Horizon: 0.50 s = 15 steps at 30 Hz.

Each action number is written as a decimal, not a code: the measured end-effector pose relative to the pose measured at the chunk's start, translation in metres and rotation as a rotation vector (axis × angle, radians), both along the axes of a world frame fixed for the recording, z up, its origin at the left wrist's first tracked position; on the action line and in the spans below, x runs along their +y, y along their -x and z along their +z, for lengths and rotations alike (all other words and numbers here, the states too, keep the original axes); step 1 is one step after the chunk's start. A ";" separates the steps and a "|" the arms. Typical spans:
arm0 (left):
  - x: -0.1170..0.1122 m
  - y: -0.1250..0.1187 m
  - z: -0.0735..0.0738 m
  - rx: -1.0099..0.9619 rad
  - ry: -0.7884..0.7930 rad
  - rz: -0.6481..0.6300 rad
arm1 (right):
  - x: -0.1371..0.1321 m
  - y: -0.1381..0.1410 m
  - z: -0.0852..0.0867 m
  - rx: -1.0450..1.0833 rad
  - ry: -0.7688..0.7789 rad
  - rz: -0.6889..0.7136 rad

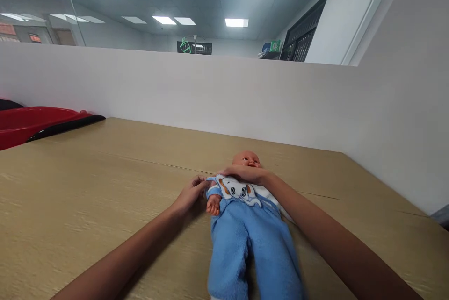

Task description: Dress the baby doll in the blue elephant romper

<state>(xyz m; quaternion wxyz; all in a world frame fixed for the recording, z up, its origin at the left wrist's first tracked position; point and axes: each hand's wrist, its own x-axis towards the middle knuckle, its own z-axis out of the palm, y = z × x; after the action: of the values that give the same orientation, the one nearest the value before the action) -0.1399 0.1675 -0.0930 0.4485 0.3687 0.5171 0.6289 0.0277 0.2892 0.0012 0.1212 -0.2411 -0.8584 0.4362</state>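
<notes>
A baby doll (246,158) lies on its back on the table, its head away from me. It wears fluffy blue trousers (233,234) and a white and blue top (238,189) with an animal face on the front. At the doll's shoulder on the left, my left hand (195,188) has its fingers curled on the edge of the top, near the short blue sleeve. My right hand (242,173) reaches across the doll's upper chest, below its chin, with closed fingertips at the same shoulder of the top. The doll's bare hand (213,204) shows below that sleeve.
The wooden table (105,188) has thin seams across it and meets a white wall (196,89) at the back. A red plastic tub (38,120) with a black edge stands at the far left. Above the wall is a glass window (122,5). A dark object (441,216) sits at the right edge.
</notes>
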 end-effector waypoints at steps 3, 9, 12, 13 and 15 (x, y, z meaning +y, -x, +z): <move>-0.006 0.004 0.009 0.048 0.039 -0.005 | -0.001 0.006 0.003 -0.235 -0.168 -0.004; -0.021 -0.005 0.034 0.321 0.212 -0.186 | -0.024 0.028 0.002 -0.381 -0.431 -0.176; -0.025 -0.012 0.036 0.410 0.202 -0.248 | -0.032 0.036 0.002 -0.421 -0.516 -0.154; -0.027 -0.012 0.036 0.408 0.196 -0.267 | -0.033 0.037 0.002 -0.438 -0.529 -0.139; -0.032 -0.010 0.035 0.431 0.194 -0.274 | -0.032 0.038 0.002 -0.466 -0.547 -0.113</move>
<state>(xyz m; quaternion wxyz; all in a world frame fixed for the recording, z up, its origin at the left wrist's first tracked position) -0.1296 0.1354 -0.0581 0.4424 0.5158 0.6037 0.4169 -0.0105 0.2576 0.0035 0.0063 -0.3396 -0.9333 0.1166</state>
